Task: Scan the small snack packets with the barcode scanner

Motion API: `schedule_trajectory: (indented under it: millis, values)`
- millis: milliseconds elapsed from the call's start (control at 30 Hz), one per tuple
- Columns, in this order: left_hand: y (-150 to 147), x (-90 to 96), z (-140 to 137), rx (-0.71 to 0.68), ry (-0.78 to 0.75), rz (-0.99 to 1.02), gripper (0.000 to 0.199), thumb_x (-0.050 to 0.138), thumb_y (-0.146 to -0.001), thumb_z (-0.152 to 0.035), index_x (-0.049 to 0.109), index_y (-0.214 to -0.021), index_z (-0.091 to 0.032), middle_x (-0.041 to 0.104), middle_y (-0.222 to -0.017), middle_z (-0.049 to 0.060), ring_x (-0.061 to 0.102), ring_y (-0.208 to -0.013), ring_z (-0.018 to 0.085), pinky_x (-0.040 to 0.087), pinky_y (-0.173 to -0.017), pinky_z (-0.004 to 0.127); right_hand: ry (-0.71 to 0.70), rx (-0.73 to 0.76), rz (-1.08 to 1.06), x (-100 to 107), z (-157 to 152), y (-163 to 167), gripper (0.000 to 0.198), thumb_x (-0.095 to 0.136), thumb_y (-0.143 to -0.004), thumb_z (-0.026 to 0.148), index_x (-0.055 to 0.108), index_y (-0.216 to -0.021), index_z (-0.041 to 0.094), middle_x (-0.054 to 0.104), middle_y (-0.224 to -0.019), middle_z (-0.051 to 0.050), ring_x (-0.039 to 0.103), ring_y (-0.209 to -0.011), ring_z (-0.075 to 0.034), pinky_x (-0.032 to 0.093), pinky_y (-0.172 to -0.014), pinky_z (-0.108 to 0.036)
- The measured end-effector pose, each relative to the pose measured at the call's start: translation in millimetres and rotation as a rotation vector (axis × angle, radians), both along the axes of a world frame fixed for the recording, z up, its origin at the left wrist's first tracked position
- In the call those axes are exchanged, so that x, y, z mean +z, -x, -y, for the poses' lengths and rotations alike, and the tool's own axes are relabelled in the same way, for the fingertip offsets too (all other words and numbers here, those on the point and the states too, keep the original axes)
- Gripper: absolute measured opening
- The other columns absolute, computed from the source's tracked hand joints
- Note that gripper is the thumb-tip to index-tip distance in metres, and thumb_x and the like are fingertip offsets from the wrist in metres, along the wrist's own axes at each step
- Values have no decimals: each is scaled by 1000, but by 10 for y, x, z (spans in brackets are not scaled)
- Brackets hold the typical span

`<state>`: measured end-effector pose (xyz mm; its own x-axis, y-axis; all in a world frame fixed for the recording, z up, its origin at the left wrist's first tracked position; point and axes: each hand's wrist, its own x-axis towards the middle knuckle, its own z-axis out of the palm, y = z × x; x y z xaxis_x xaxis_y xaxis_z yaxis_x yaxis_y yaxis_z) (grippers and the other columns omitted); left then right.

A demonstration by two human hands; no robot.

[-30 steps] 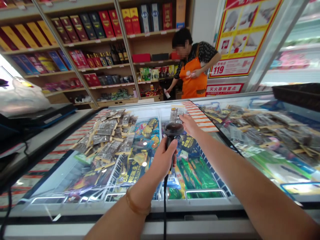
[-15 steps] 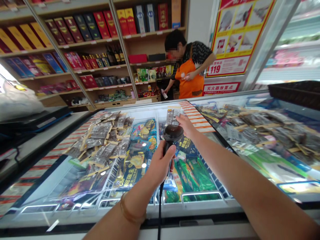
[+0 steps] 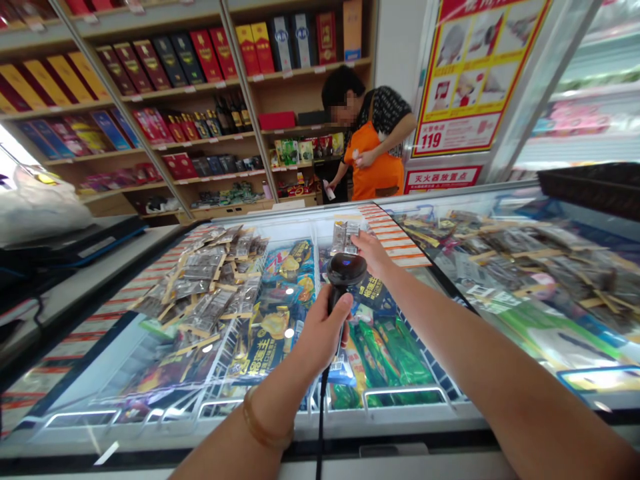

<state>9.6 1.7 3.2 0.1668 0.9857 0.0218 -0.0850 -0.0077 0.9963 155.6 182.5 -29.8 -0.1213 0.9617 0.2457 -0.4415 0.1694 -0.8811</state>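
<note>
My left hand [image 3: 325,327] is wrapped round the handle of a black barcode scanner [image 3: 346,267], whose cord hangs down toward me. A small blue light shows on top of the scanner head. Just beyond it, my right hand [image 3: 371,253] pinches the edge of a small clear packet [image 3: 340,233] with dark contents and a barcode label. Under the hands is a glass-topped freezer with blue snack bags [image 3: 273,323] and green packages [image 3: 393,347] inside. To the left, a heap of similar clear packets [image 3: 203,263] lies on the glass.
Another person in an orange apron [image 3: 377,163] bends by the shelves [image 3: 300,70] behind the freezer. More packets [image 3: 535,250] cover the glass at right, near a dark tray [image 3: 590,190]. A dark device [image 3: 95,240] and a white plastic bag [image 3: 40,200] are at left.
A blue light now shows on the scanner head, which was dark before. My hands stay nearly in place. The person in the apron has leaned slightly left and lower.
</note>
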Motion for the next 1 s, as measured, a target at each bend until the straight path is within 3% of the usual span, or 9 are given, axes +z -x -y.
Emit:
schedule_trajectory:
  millis: [200, 300, 367, 500, 667, 833, 1000]
  values:
    - [3, 18, -3, 11, 6, 0, 52, 67, -75, -66, 47, -92, -21, 51, -65, -8, 44, -39, 6, 35, -38, 21, -23, -35, 69, -68, -79, -5, 36, 68, -78, 44, 65, -106, 22, 76, -99, -4, 71, -100, -25, 57, -87, -40]
    - [-3, 23, -29, 66, 18, 34, 54, 67, -73, -68, 47, -91, -22, 51, -64, -8, 44, -37, 6, 34, -36, 21, 6, -113, 203, -81, -104, -27, 34, 64, -81, 48, 62, -104, 23, 74, -90, -3, 71, -82, -23, 58, -66, -34]
    - [-2, 48, -44, 121, 36, 82, 55, 68, -71, -69, 45, -88, -22, 52, -64, -8, 44, -37, 6, 35, -36, 21, 17, -176, 322, -70, -97, -41, 32, 61, -84, 50, 59, -102, 23, 70, -80, -2, 66, -65, -20, 52, -51, -29]
    - [68, 216, 4, 240, 96, 208, 54, 69, -71, -68, 45, -87, -22, 54, -66, -7, 46, -38, 7, 35, -36, 22, 24, -302, 492, -16, -38, -33, 29, 56, -89, 50, 54, -100, 23, 59, -62, 2, 54, -46, -14, 40, -42, -25]
    - [457, 482, 159, 291, 103, 336, 54, 72, -71, -66, 50, -90, -21, 54, -65, -6, 47, -39, 8, 37, -38, 23, 106, -326, 662, 102, 14, 86, 24, 60, -86, 32, 55, -106, 19, 59, -60, 2, 56, -47, -14, 40, -44, -24]
    - [1134, 466, 227, 520, 16, 411, 54, 74, -68, -65, 48, -86, -21, 54, -63, -6, 47, -40, 7, 37, -37, 22, 39, -257, 702, 340, -8, 547, 27, 63, -82, 22, 58, -108, 18, 62, -64, 1, 55, -47, -12, 35, -41, -21]
    - [1702, 348, 297, 725, 21, 534, 51, 73, -71, -63, 47, -86, -21, 53, -62, -7, 47, -42, 7, 38, -41, 20, -126, -136, 648, 654, -97, 1519, 33, 69, -81, 25, 62, -112, 16, 58, -62, 4, 56, -49, -10, 39, -45, -19]
